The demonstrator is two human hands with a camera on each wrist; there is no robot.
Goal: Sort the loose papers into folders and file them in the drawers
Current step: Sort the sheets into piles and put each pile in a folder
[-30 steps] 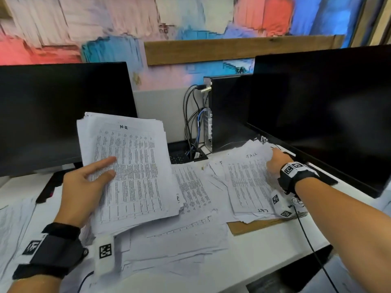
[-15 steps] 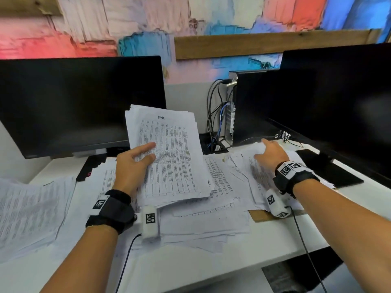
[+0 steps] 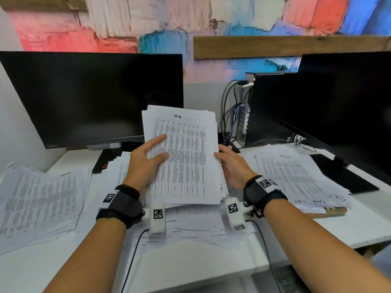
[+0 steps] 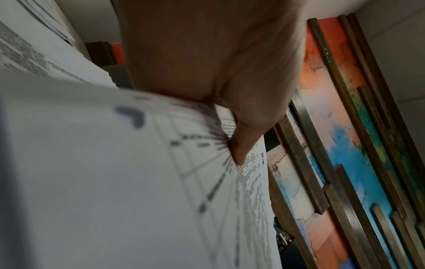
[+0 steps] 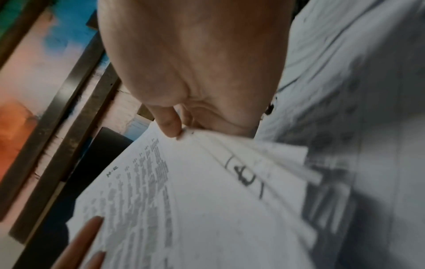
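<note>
A thick stack of printed sheets headed "H-R" (image 3: 186, 157) stands tilted up in the middle of the desk, over a spread of loose papers (image 3: 190, 220). My left hand (image 3: 148, 157) grips its left edge, thumb and forefinger on the front page. My right hand (image 3: 229, 163) holds the right edge, its thumb on the sheet's rim and the fingers hidden behind. The left wrist view shows my thumb (image 4: 241, 145) pressed on the stack (image 4: 115, 172). The right wrist view shows my thumb (image 5: 170, 125) pinching the stack's edge (image 5: 195, 209).
A pile of papers (image 3: 40, 199) lies at the left of the white desk (image 3: 190, 269). Another pile (image 3: 296, 176) lies at the right on a brown folder (image 3: 332, 212). Two dark monitors (image 3: 91, 96) (image 3: 342, 111) and a computer tower (image 3: 245, 111) with cables stand behind.
My right hand left the right-hand pile and came across to take the right edge of the "H-R" stack. The stack now stands centred between both hands; the head view turned left.
</note>
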